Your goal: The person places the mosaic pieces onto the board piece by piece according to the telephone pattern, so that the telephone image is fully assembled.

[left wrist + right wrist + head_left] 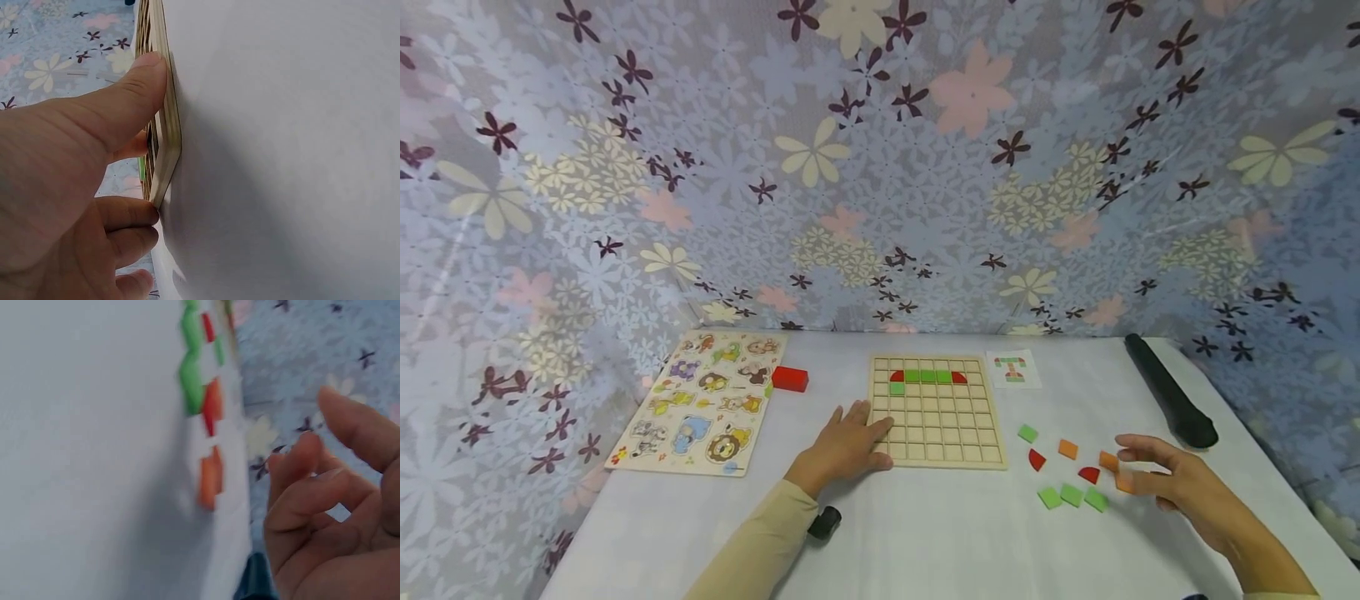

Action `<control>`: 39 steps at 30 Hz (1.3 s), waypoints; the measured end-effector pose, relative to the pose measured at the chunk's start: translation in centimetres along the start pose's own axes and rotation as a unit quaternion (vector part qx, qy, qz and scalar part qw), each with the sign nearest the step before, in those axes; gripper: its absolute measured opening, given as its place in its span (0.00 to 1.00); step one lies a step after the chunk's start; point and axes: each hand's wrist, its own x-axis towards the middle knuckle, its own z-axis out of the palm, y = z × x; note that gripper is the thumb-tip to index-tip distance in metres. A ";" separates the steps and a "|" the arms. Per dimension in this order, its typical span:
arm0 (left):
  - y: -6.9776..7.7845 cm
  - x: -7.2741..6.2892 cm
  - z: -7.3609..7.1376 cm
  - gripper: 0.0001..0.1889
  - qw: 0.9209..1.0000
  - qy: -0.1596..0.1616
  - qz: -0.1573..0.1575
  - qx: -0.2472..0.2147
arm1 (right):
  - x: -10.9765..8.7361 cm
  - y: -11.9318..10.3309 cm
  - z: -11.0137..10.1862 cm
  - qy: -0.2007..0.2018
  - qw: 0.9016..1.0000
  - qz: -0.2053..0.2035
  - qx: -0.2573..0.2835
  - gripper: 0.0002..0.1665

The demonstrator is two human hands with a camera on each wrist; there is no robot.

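Observation:
My left hand (847, 444) rests on the lower left edge of a wooden grid board (940, 433), fingers extended; in the left wrist view the thumb (140, 81) lies on the board's rim. Along the board's upper rows sit several green squares (928, 376) between two red quarter-circles (959, 377), with one green square (897, 388) below the left one. Over the loose tiles at right hovers my right hand (1198, 496), its fingers loosely bent and nothing held. Nearest to it are orange squares (1108, 461). Red quarter-circles (1037, 459) and green squares (1072, 495) lie further left.
A pattern card (1015, 369) lies beside the board's upper right corner. At left are an animal puzzle board (692, 408) and a red block (790, 379). A black object (825, 523) is by the left forearm, and a long black object (1168, 392) lies at far right.

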 end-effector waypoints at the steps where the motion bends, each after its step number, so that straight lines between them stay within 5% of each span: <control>1: 0.0 0.0 -0.1 0.38 1.000 -0.001 -0.001 -0.002 | 0.3 0.3 -0.1 -0.007 1.000 0.010 -0.021 0.45; 6: 0.1 0.1 -0.1 0.38 1.000 -0.002 -0.001 -0.002 | 1.4 1.8 -0.1 -0.003 0.995 0.035 -0.098 0.50; 12: 0.0 0.2 0.0 0.39 1.000 -0.002 -0.004 0.006 | 1.6 2.7 -0.1 0.009 0.986 0.017 -0.163 0.51; 22: 0.0 0.2 0.1 0.38 1.000 -0.002 0.001 0.008 | 1.9 2.3 0.7 0.032 0.976 0.020 -0.215 0.31; 32: 0.2 0.1 0.0 0.37 1.000 0.002 -0.001 0.000 | 1.9 2.2 0.6 0.041 0.969 0.014 -0.242 0.23; 39: 0.3 -0.1 -0.3 0.37 1.000 -0.003 0.001 0.009 | 1.5 2.3 0.5 0.007 0.984 0.026 -0.177 0.27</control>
